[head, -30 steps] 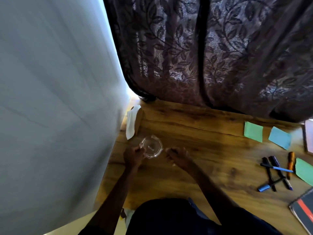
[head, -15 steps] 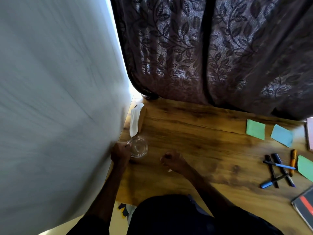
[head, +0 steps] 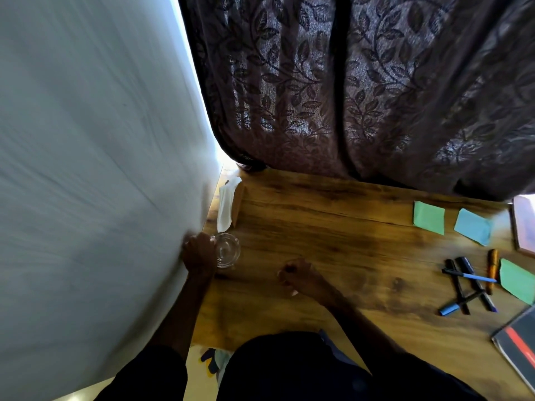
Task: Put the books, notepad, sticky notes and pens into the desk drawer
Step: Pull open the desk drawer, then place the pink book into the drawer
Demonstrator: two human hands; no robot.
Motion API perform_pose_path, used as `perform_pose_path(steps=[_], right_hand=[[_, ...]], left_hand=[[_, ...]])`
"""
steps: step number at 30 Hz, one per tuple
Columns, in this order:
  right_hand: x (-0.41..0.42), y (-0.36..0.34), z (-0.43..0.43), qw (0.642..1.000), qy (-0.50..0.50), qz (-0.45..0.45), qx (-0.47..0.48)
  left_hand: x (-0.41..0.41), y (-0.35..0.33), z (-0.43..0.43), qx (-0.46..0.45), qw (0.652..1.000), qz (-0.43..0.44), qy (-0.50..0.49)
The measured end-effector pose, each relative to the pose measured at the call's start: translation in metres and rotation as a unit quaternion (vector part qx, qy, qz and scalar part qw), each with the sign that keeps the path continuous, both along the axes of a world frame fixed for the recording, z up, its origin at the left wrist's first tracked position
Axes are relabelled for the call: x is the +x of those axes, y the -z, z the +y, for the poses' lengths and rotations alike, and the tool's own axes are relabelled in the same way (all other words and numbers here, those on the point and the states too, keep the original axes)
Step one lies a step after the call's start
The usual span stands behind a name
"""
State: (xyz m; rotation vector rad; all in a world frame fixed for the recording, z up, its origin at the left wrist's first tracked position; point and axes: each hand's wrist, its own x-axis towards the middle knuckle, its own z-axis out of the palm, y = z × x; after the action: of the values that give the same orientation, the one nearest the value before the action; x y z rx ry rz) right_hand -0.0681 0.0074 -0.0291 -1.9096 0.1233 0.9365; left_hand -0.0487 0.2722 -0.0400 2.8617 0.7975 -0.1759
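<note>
- Black-and-red book [head: 518, 345], lower right edge: on tabletop [head: 333, 227], unstowed.
- Right grip [head: 301, 277], centre: curled, empty, resting, likely as a brace.
- Left grip [head: 199, 253], centre left: clasps glass dish [head: 228, 250] by wall, probably parking it aside.
- Pens [head: 474, 276], sticky notes [head: 428, 217], right: awaiting drawer, unseen.

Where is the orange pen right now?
The orange pen lies on the desk at the far right of the head view, between the crossed dark pens and the green sticky note by the right edge.
</note>
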Motion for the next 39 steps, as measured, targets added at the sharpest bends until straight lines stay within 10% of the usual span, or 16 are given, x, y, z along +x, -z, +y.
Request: perform_pose_path(steps=[14,31,39], right_hand=[[0.007,0.0,-0.004,1.0,0.014,0.002,0.014],[-0.069,-0.009,-0.155,0.969,0.153,-0.105,-0.162],[-0.181,-0.027,-0.239,0.907,0.398,-0.056,-0.127]], left_hand=[[-0.046,0.005,-0.042,-0.09,0.971,-0.175,0.138],[-0.065,0.013,-0.22,-0.175,0.868,0.021,0.465],[-0.089,0.01,-0.33,-0.205,0.752,0.063,0.624]])
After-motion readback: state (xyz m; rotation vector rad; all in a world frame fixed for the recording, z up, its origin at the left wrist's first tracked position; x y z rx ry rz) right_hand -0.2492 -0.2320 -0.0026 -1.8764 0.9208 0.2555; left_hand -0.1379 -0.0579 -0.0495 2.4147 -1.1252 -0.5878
